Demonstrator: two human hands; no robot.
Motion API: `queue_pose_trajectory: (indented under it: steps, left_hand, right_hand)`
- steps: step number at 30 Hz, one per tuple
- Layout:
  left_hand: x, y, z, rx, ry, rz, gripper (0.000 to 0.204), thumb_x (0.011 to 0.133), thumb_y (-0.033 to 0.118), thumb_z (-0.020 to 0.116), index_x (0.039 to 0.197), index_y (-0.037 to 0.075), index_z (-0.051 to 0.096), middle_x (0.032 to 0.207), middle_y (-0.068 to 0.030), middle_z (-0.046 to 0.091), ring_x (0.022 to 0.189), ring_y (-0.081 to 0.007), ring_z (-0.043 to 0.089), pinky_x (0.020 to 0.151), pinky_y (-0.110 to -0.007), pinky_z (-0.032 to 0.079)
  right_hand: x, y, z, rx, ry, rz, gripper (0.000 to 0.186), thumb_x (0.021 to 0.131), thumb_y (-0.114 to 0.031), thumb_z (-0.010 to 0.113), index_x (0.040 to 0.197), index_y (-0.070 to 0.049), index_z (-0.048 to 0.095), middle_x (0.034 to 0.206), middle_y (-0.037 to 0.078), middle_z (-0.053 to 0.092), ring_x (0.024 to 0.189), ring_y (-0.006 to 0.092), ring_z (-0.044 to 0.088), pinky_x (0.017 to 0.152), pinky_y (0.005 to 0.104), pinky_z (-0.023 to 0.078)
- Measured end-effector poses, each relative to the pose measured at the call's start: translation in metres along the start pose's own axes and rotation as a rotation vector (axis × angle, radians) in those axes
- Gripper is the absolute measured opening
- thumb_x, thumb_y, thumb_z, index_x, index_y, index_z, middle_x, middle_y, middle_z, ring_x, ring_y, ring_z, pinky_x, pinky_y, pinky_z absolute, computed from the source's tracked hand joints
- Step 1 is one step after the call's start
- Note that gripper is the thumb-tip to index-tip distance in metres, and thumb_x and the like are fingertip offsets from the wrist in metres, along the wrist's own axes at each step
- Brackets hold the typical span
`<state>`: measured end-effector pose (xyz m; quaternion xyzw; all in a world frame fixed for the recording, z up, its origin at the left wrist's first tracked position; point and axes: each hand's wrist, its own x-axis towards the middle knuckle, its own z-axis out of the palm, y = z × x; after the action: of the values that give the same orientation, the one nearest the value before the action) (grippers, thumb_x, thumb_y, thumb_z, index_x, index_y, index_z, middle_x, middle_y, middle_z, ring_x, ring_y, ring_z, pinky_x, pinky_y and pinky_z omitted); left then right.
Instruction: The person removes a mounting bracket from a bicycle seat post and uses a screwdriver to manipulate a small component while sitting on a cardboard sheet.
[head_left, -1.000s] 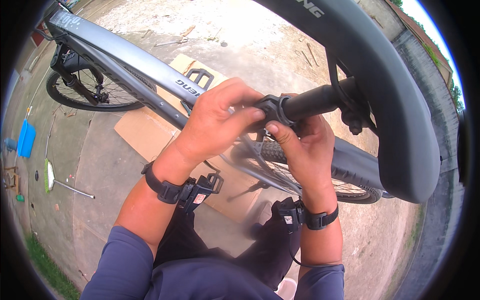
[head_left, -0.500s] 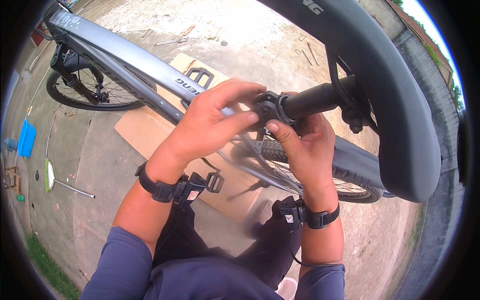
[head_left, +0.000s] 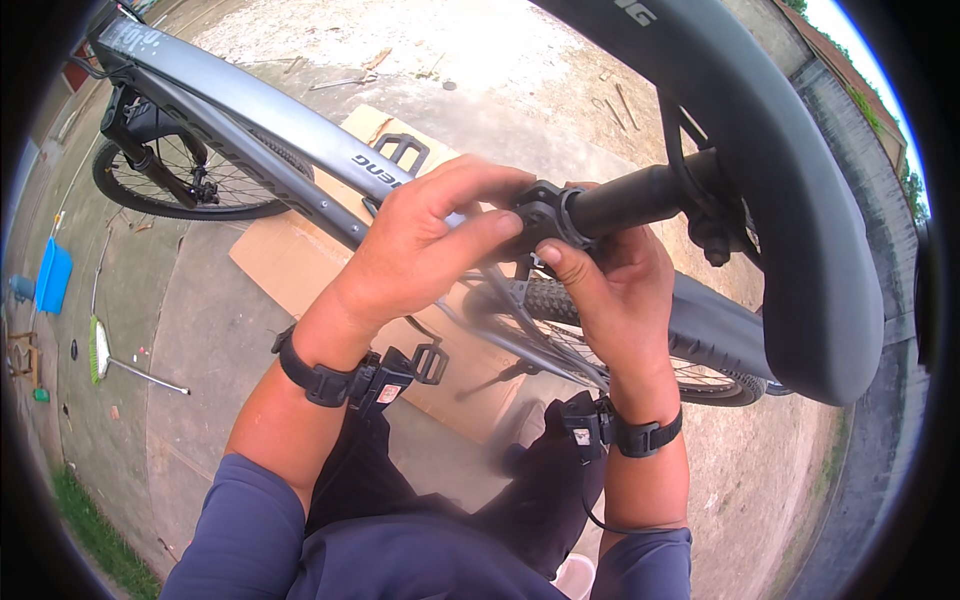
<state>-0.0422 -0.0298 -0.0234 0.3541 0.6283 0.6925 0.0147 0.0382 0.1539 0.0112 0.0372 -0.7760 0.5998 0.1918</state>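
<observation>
A grey bicycle frame point(head_left: 250, 110) stretches from the far left to below my hands. Its black seatpost point(head_left: 640, 200) rises to a large black saddle point(head_left: 815, 270) at the right. Around the lower seatpost sits a black clamp bracket point(head_left: 542, 212) with a ring-like band. My left hand point(head_left: 420, 240) pinches the bracket's left side between thumb and fingers; the fingertips are partly hidden. From the right, my right hand point(head_left: 625, 290) grips the bracket, thumb in front below the band and fingers behind the post, mostly out of sight.
Under the bike lies flat cardboard point(head_left: 290, 260). The rear wheel point(head_left: 720, 385) and its mudguard stand right of my right hand, a pedal point(head_left: 430, 363) below my left. On the ground are a broom point(head_left: 100, 350), a blue dustpan point(head_left: 54, 275) and loose tools point(head_left: 620, 108). A wall point(head_left: 855, 130) runs along the right.
Both hands keep their hold on the bracket. The saddle and seatpost have shifted very slightly right in the picture, and my left thumb has moved a little further onto the bracket.
</observation>
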Motion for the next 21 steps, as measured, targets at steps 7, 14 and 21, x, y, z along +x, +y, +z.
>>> queue_pose_trajectory:
  steps: [7, 14, 21]
  left_hand:
    - [0.007, 0.003, 0.000, 0.018, -0.058, 0.055, 0.030, 0.102, 0.017, 0.063, 0.125, -0.003, 0.065, 0.112, -0.0052, 0.065, 0.105, -0.0153, 0.060, 0.095, -0.029, 0.047]
    - [0.009, 0.012, 0.005, 0.185, -0.001, 0.139, 0.022, 0.096, 0.009, 0.067, 0.115, -0.001, 0.068, 0.102, -0.0065, 0.064, 0.095, -0.0172, 0.061, 0.085, -0.029, 0.049]
    - [0.011, 0.009, 0.020, 0.331, 0.165, 0.213, 0.015, 0.085, 0.005, 0.068, 0.099, 0.000, 0.066, 0.088, -0.0142, 0.060, 0.084, -0.0327, 0.062, 0.075, -0.038, 0.049]
  right_hand:
    - [0.000, 0.004, -0.002, -0.032, 0.011, -0.030, 0.034, 0.082, -0.011, 0.083, 0.110, 0.000, 0.068, 0.097, 0.006, 0.075, 0.087, 0.0117, 0.070, 0.081, 0.0283, 0.055]
    - [-0.001, 0.000, -0.004, -0.025, -0.050, 0.030, 0.046, 0.086, -0.006, 0.081, 0.125, 0.005, 0.060, 0.112, 0.011, 0.070, 0.101, 0.0151, 0.067, 0.090, 0.0305, 0.054]
    - [0.000, -0.008, -0.003, -0.022, -0.066, 0.073, 0.053, 0.087, -0.004, 0.080, 0.132, 0.009, 0.055, 0.118, 0.013, 0.067, 0.108, 0.0163, 0.065, 0.094, 0.0312, 0.053]
